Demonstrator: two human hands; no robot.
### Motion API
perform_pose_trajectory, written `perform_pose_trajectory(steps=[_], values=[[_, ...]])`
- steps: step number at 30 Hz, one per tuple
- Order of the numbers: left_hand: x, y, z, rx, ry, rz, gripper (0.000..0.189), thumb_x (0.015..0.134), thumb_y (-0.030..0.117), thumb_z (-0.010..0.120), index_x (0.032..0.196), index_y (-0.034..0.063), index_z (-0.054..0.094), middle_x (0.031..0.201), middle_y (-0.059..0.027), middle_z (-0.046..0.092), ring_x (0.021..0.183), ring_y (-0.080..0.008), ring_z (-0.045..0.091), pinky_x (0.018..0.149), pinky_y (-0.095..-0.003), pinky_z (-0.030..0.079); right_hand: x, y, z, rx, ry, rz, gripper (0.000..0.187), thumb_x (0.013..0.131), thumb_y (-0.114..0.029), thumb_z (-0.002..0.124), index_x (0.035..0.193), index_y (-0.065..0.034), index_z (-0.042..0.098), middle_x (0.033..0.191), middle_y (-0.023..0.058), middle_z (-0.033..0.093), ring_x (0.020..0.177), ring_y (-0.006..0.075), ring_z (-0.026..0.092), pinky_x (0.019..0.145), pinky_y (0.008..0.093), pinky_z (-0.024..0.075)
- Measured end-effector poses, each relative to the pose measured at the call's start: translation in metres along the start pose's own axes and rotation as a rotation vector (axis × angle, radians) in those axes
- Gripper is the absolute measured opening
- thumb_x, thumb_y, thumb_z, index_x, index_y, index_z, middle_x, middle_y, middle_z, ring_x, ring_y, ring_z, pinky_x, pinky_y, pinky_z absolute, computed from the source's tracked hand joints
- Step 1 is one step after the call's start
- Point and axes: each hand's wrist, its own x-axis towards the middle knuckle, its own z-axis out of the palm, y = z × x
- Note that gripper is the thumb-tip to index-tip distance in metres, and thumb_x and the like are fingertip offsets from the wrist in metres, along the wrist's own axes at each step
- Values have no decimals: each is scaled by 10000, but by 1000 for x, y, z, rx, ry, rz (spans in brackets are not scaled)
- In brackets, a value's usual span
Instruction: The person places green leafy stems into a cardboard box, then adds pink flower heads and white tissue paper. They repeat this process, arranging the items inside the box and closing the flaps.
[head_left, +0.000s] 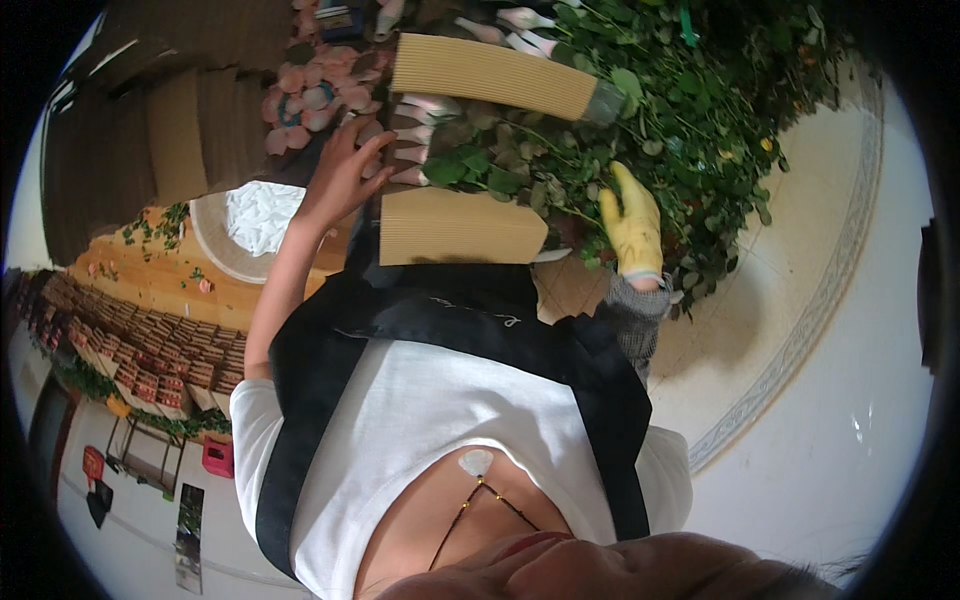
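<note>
My bare left hand (341, 176) reaches over the left end of a row of rose heads in white-and-pink sleeves (411, 154), its fingers spread at the blooms. Pale pink shows between the fingers; a firm hold is not visible. My right hand (634, 221), in a yellow glove, is at the leafy rose stems (555, 161), thumb and fingers apart. One corrugated cardboard sheet (461, 229) lies on the near side of the row, close to my black apron (450, 292). Another corrugated cardboard piece (487, 75) lies on the far side, with clear tape (602, 103) at its right end.
Pink rose blooms (300, 97) lie beyond my left hand. A round basin (202, 232) holds many white sleeves (262, 217). Brown cardboard (176, 135) stands at far left. Rows of packed cartons (161, 352) cover the floor. A heap of foliage (697, 112) fills the right.
</note>
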Motion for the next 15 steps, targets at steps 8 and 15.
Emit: perform_pose_trajectory(steps=[8,15], values=[[-14,-8,15,-327,101,-399,249,1016,204,531,1129,52,693,1067,-159,707,981,-376,676,830,-420,527,81,-161,119,196,-356,-1101,322,906,-171,633,1208,-59,655,1213,177,668,1122,328,638,965,433,510],[-10,-16,39,-376,-181,-499,391,996,392,569,1014,38,736,976,-163,715,899,-348,696,792,-436,528,77,-102,165,-385,-614,-828,241,909,-296,628,937,-64,686,838,137,726,774,334,707,713,451,563]])
